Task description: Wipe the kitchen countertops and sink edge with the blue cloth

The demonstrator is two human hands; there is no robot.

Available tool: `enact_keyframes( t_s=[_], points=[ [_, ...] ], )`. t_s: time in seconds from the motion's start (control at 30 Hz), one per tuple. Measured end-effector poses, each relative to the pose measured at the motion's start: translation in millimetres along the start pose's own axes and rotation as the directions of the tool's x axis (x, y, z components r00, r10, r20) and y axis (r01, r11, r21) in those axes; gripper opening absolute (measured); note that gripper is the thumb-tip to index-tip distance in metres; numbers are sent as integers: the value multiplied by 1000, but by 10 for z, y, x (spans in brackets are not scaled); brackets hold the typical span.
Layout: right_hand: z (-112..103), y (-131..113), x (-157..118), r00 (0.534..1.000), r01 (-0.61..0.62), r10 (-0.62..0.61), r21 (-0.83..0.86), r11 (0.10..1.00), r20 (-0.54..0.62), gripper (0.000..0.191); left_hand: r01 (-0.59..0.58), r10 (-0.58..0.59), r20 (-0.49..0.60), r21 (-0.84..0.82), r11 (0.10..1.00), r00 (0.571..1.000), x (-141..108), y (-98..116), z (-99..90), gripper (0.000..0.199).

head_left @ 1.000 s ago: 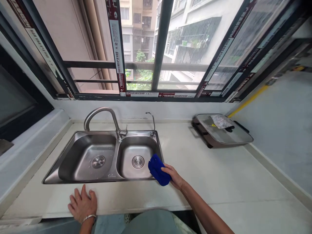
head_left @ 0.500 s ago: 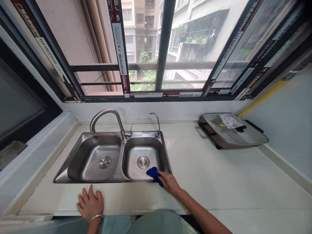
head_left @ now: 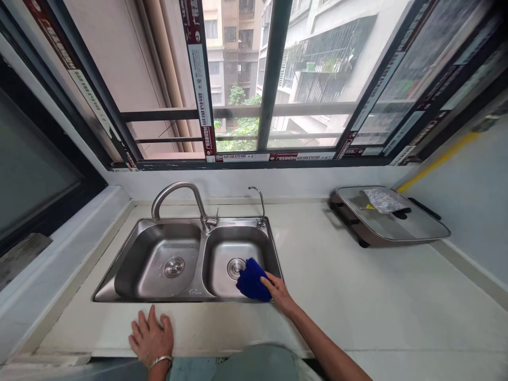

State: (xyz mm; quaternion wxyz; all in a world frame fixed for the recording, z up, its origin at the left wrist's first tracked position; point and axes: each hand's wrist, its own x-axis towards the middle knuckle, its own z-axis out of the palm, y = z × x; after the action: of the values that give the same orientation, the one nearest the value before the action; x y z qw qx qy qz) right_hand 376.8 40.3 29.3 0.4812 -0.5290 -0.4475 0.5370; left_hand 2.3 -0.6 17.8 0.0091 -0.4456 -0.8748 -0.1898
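Note:
A dark blue cloth (head_left: 253,282) hangs from my right hand (head_left: 279,294), pinched between thumb and fingers. It is over the front right part of the right sink basin (head_left: 222,254) and hides part of that basin's drain. My left hand (head_left: 152,334) lies flat on the pale countertop (head_left: 206,328), fingers spread, in front of the left basin (head_left: 138,270). A bracelet circles the left wrist. Both basins belong to one steel double sink.
Behind the sink stand a curved steel faucet (head_left: 180,185) and a slim small tap (head_left: 260,203). An electric pan with a glass lid (head_left: 405,225) sits at the back right, a clear plastic packet (head_left: 384,201) on top. A framed window (head_left: 238,157) rises behind the counter.
The blue cloth has opened out from a bunched shape and shows more surface now. My right hand has shifted slightly; the left hand stays on the countertop. The view has tilted a little.

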Motion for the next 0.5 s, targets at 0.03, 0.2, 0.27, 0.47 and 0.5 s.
enact_keyframes(
  t_s=[0.03, 0.2, 0.27, 0.47, 0.5],
  points=[
    [5, -59, 0, 999, -31, 28, 85, 996, 27, 44, 5, -5, -1, -4, 1000, 1000, -2, 4, -2, 59],
    [57, -311, -125, 992, -127, 112, 388, 913, 60, 50, 15, -15, 3, -2, 1000, 1000, 2, 15, -4, 60],
    [67, -349, -189, 990, -140, 128, 449, 882, 57, 48, -2, 2, -11, 2, 1000, 1000, 5, 9, 4, 61],
    [-146, -492, -168, 965, -96, 216, 570, 816, -147, 38, -20, 21, -26, 13, 1000, 999, 2, 2, 13, 56],
    [-223, -545, -130, 962, -69, 207, 574, 816, -179, 39, -17, 17, -14, 18, 1000, 1000, 2, 3, 12, 56]
  ],
)
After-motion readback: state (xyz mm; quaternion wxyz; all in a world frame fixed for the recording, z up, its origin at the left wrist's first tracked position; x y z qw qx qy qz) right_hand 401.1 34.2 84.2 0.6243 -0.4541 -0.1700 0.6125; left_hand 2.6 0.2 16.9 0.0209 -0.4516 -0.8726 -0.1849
